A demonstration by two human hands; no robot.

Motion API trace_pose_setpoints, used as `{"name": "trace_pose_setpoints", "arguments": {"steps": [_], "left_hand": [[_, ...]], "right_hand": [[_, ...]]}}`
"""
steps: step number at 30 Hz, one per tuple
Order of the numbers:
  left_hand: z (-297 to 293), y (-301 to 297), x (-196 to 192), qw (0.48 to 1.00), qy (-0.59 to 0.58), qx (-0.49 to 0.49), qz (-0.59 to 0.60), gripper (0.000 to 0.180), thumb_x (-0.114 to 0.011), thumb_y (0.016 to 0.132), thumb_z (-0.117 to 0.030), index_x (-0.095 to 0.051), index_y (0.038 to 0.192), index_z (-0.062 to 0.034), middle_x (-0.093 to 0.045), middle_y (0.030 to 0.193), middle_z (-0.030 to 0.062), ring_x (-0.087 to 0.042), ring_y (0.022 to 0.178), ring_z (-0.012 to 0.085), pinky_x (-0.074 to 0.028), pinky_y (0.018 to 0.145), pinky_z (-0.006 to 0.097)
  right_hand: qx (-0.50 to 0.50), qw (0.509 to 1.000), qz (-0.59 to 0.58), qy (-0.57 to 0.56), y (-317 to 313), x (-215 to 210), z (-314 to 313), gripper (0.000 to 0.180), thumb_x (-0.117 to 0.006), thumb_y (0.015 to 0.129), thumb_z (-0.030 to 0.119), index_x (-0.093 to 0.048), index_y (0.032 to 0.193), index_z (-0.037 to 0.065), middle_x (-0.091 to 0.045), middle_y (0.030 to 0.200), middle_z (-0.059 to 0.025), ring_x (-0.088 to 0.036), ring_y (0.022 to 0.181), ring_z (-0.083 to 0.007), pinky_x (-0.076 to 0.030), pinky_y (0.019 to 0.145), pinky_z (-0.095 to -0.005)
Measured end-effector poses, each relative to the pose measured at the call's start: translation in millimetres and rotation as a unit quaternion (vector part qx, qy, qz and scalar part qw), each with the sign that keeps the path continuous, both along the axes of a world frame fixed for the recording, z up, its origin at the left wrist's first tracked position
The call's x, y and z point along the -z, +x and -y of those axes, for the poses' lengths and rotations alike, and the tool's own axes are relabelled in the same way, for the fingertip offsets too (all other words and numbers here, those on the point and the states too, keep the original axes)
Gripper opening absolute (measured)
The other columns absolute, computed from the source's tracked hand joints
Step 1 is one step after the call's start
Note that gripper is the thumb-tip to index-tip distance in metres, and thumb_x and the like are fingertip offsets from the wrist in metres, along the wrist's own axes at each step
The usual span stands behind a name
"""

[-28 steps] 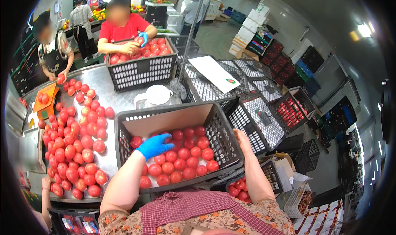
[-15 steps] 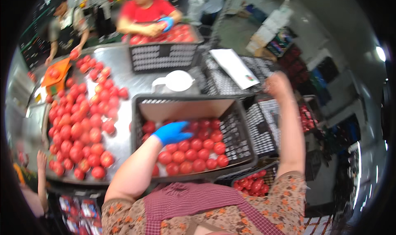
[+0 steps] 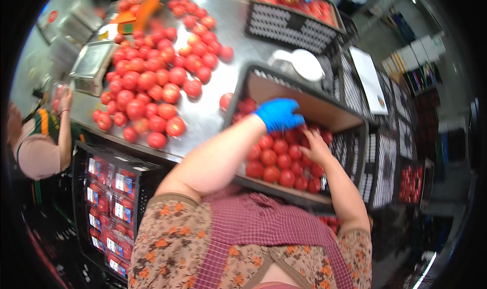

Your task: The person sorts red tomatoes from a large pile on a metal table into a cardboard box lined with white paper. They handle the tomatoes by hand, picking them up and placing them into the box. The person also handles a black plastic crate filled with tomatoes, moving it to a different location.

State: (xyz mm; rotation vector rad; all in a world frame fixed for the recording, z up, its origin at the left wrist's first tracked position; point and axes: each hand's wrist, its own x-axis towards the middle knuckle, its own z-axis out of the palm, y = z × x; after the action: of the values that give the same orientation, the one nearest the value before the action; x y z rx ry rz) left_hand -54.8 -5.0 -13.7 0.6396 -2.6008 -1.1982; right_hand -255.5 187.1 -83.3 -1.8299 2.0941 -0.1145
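Reaching among crate (image 3: 309, 106) tomatoes (image 3: 276, 159), hand (image 3: 278, 114) grips seemingly hidden

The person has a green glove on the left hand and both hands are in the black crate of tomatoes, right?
Not quite. In the head view the glove on the left hand is blue, not green. The rest holds: the bare right hand is in the black crate of tomatoes too.

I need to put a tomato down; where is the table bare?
Bare steel table lies between the loose tomatoes and the black crate, up toward the white scoop. The crate is crowded: both hands, left and right.
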Motion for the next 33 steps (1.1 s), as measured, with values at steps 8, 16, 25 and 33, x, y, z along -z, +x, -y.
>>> {"name": "trace_pose_setpoints", "arguments": {"steps": [8,16,25,33], "left_hand": [[23.7,2.0,5.2,0.965,0.175,-0.151,-0.122,0.05,-0.066,0.087,-0.039,-0.063,0.115,0.0029,-0.066,0.109,0.0212,-0.065,0.1,0.0307,-0.052,0.087,0.037],[31.9,6.3,-6.7,0.915,0.281,-0.207,-0.199,0.041,-0.065,0.09,-0.028,-0.061,0.114,0.0038,-0.069,0.096,0.0141,-0.066,0.086,0.0189,-0.054,0.076,0.03],[35.0,11.4,-12.1,0.889,0.322,-0.221,-0.239,0.026,-0.062,0.095,-0.027,-0.066,0.109,-0.0057,-0.067,0.085,0.0016,-0.06,0.072,0.0072,-0.048,0.065,0.022],[34.8,9.9,-10.5,0.905,0.284,-0.224,-0.224,0.032,-0.062,0.094,-0.024,-0.063,0.115,-0.0013,-0.067,0.086,0.0038,-0.06,0.073,0.0097,-0.049,0.067,0.024]], "right_hand": [[0.099,0.992,-0.037,0.073,-14.3,28.1,-0.8,0.068,-0.072,0.076,0.031,-0.047,0.136,0.013,-0.05,0.13,-0.0236,-0.054,0.114,-0.0425,-0.048,0.096,-0.0487],[-0.016,0.998,-0.059,-0.032,22.9,17.4,39.5,0.05,-0.073,0.074,0.024,-0.057,0.119,0.01,-0.056,0.115,-0.019,-0.057,0.109,-0.0359,-0.05,0.088,-0.0471],[-0.144,0.989,-0.035,-0.011,96.3,29.5,120.7,0.046,-0.068,0.076,0.019,-0.056,0.118,0.006,-0.056,0.118,-0.0178,-0.06,0.105,-0.0345,-0.052,0.085,-0.0437],[-0.101,0.991,-0.087,-0.035,116.9,56.4,142.5,0.06,-0.078,0.061,0.019,-0.057,0.116,0.006,-0.058,0.114,-0.0141,-0.063,0.098,-0.0313,-0.053,0.081,-0.0422]]}}
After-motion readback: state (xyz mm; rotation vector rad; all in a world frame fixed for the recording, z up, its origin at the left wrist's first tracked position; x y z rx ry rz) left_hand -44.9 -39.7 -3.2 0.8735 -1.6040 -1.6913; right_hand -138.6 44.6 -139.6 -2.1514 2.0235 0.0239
